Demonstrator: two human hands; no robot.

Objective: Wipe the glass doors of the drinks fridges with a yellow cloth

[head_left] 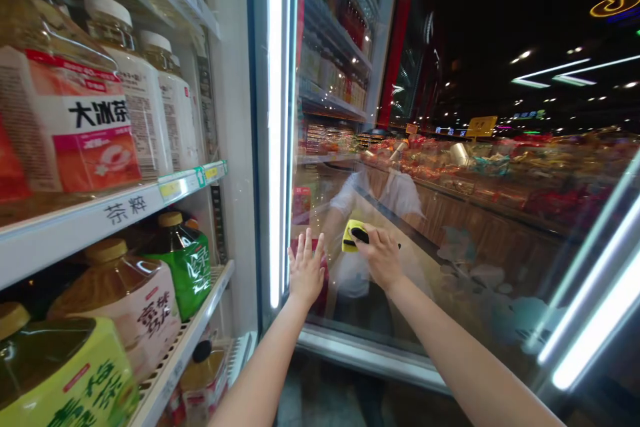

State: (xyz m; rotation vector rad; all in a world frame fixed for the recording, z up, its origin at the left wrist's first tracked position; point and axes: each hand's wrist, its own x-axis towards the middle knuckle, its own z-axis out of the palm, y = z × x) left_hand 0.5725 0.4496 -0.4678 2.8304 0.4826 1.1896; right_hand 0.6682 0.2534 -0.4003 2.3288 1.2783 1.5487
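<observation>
A glass door of a drinks fridge stands swung out before me, with a faint reflection of a person in it. My left hand rests flat near its lit left edge, fingers spread, holding nothing. To the right of it, my right hand grips a yellow and black cleaning sponge by its black back. The sponge's yellow side faces the glass and seems pressed to it. My right fingers partly cover the sponge.
Fridge shelves with several tea bottles stand close on my left. Bright light strips run along the door's left side and at lower right. Beyond the glass are shop displays of packaged goods.
</observation>
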